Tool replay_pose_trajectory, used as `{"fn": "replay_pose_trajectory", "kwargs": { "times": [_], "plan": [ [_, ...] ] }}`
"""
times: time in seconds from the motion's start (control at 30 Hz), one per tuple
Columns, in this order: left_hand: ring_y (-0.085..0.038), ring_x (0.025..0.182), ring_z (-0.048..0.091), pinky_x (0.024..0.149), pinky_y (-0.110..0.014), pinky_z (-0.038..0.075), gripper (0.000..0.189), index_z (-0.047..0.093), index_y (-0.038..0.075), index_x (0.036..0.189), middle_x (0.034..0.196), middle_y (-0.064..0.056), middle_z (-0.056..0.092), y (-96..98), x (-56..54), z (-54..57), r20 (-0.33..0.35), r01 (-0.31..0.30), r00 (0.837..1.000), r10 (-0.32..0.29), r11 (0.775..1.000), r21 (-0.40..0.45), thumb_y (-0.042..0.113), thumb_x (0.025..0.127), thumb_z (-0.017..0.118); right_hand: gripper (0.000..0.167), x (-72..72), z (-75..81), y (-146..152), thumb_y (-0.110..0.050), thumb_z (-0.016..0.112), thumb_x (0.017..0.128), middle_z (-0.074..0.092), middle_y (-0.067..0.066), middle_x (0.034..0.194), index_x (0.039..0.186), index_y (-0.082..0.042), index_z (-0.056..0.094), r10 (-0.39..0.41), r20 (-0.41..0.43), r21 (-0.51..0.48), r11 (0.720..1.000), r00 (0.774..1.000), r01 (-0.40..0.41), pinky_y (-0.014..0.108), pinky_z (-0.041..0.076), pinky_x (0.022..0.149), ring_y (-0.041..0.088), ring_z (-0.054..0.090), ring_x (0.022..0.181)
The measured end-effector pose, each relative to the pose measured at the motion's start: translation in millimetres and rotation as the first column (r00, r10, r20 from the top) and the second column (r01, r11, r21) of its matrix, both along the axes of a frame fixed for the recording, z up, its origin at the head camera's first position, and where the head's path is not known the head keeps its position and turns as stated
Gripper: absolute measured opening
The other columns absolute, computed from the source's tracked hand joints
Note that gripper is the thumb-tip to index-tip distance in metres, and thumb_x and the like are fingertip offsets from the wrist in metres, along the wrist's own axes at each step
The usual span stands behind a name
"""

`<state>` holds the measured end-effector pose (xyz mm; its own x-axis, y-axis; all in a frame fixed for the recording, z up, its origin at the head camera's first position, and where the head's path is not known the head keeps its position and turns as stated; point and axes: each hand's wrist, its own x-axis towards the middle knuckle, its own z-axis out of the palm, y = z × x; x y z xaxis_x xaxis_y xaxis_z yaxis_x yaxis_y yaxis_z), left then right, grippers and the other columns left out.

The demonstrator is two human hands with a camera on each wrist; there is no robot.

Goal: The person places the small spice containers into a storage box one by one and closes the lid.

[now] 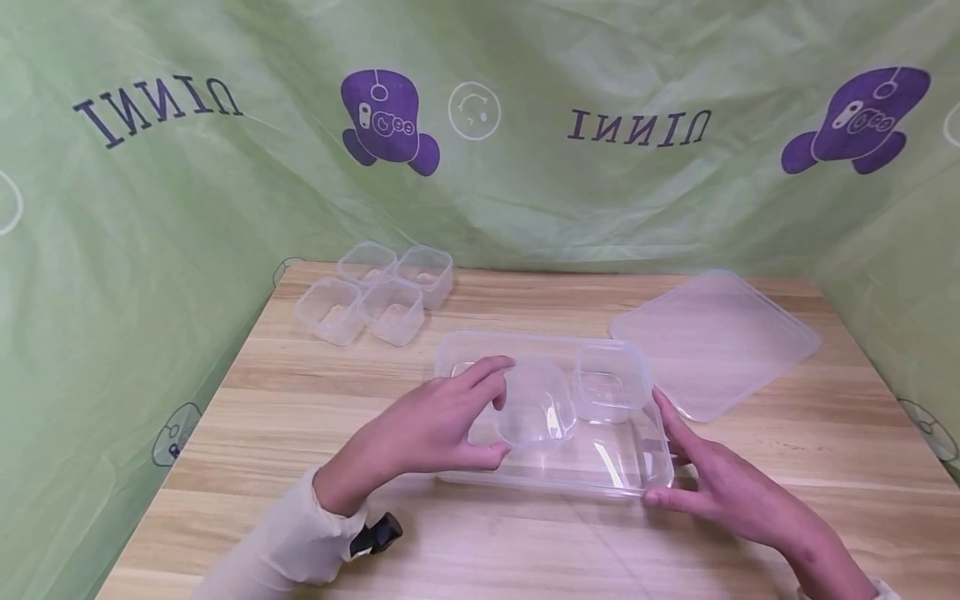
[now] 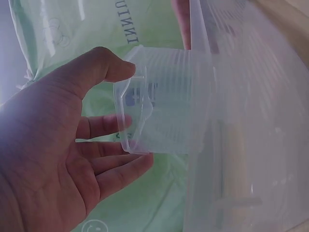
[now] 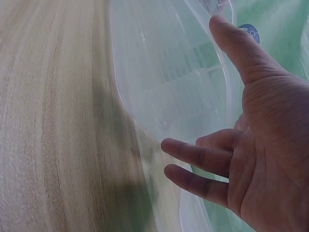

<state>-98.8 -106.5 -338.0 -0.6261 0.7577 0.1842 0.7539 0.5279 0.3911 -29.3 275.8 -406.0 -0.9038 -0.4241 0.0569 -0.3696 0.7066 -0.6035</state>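
A large clear rectangular box (image 1: pixel 540 490) stands on the table in front of me. My left hand (image 1: pixel 442 417) holds a small clear square container (image 1: pixel 536 404) over the box, thumb and fingers spread to either side of its rim. In the left wrist view the small container (image 2: pixel 164 101) stands up past the box's rim (image 2: pixel 199 145). A second small container (image 1: pixel 611 387) sits inside the box at the back right. Around the box's right side, my right hand (image 1: pixel 723 487) has its fingers extended, with the thumb at the front corner.
Several small clear containers (image 1: pixel 393 312) stand grouped at the back left of the table. Behind the box at the right lies a flat translucent lid (image 1: pixel 720 342). A green printed cloth (image 1: pixel 525 208) surrounds the wooden table (image 1: pixel 292 433).
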Motion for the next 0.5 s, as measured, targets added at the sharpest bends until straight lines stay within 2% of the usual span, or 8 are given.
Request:
{"fn": "replay_pose_trajectory", "kwargs": {
  "times": [0.3,0.5],
  "plan": [
    [-0.008,0.051,0.041,0.050,-0.018,0.041,0.039,0.053,0.013,0.106,0.142,-0.003,0.044,14.3,0.6,-7.7,-0.037,0.072,0.997,-0.071,0.997,0.022,0.039,0.086,0.074,0.118,0.2,-0.6,1,-0.039,0.086,0.085,0.066,0.008,0.128,0.167,-0.021,0.003,0.000,0.017,-0.011,1.000,1.000,0.000,0.037,0.056,0.081,0.010,0.067,0.099],
    [-0.007,0.052,0.042,0.050,-0.017,0.042,0.040,0.052,0.014,0.108,0.137,-0.005,0.041,20.8,3.2,-13.8,0.021,0.070,0.997,-0.071,0.996,0.047,0.037,0.086,0.075,0.119,1.3,0.3,0,-0.038,0.086,0.084,0.067,0.011,0.128,0.167,-0.020,0.002,0.010,0.006,-0.012,1.000,1.000,-0.010,0.040,0.056,0.082,0.011,0.067,0.099]
  ]
}}
